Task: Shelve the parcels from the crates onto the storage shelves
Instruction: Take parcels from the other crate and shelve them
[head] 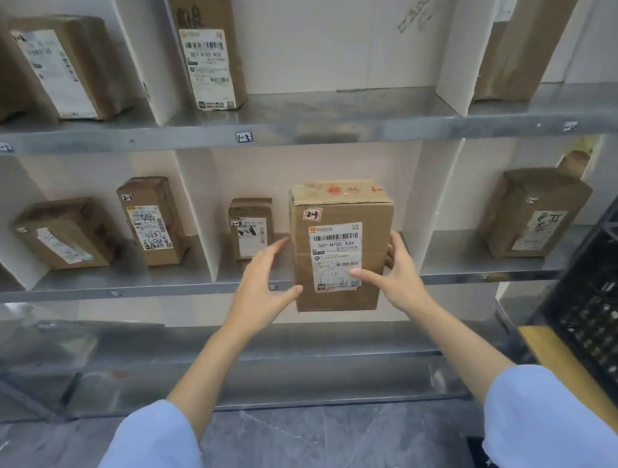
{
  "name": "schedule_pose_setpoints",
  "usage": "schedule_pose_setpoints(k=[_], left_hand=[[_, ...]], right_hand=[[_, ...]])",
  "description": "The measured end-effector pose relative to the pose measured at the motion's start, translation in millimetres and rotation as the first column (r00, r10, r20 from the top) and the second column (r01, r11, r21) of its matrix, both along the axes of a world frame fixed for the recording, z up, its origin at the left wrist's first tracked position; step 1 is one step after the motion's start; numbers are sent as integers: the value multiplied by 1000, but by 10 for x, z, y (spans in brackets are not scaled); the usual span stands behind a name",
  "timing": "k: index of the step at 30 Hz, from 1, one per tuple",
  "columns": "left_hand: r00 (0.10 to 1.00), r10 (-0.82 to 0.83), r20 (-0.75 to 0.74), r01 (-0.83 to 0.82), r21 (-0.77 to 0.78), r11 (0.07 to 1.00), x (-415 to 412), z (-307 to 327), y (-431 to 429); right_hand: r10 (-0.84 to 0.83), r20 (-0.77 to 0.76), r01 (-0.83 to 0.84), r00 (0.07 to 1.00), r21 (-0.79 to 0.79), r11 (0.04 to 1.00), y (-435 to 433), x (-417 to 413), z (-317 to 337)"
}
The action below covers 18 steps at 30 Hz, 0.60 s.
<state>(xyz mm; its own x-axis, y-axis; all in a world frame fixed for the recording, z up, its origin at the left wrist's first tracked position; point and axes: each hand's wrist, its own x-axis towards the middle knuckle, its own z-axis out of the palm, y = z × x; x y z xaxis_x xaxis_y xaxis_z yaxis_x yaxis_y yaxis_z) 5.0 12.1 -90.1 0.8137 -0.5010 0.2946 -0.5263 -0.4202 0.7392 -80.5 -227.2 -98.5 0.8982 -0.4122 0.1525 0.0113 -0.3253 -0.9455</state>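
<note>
A cardboard box [343, 245] is held upright between both hands in front of the middle shelf [175, 282], at the compartment between two white dividers [198, 207]. Its bottom edge shows lower than the shelf's front rim, so whether any part of it rests on the metal cannot be told.

The right hand [398, 266] has a closed grip on the box's right side: the thumb lies across the lower corner of the printed label, and the fingers curl round behind, mostly hidden by the cardboard. The left hand [263, 280] has a looser, spread grip, with the fingers nearly straight and reaching to the box's left side and the thumb tip touching the lower front edge. That hand covers part of a small tag on the shelf rim.

The label reads "507-N705 A34" and a small sticker above it says "2-3"; the red writing on the top flap is too blurred to read.

A smaller box [252, 232] stands deeper in the same compartment, just left of the held one, and is partly hidden by the left fingers. On the upper shelf [327, 132] a tall box [208, 53] is cut off by the top of the picture. A black crate [612, 308] is cut off at the right edge; what it holds is hard to make out through the mesh. Pale blue sleeves [152, 460] run out of the picture at the bottom.
</note>
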Motion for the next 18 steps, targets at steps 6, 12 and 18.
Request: schedule_pose_setpoints(k=[6, 12, 18], left_hand=[[959, 155, 239, -229, 324, 918, 637, -269, -243], [947, 209, 244, -297, 415, 860, 1034, -478, -382], [945, 242, 221, -319, 460, 829, 1307, -626, -490]], right_hand=[[-36, -45, 37, 998, 17, 999, -531, 635, -278], [-31, -61, 33, 998, 28, 999, -795, 1286, -597], [11, -57, -9, 998, 30, 1000, -900, 1838, -897]])
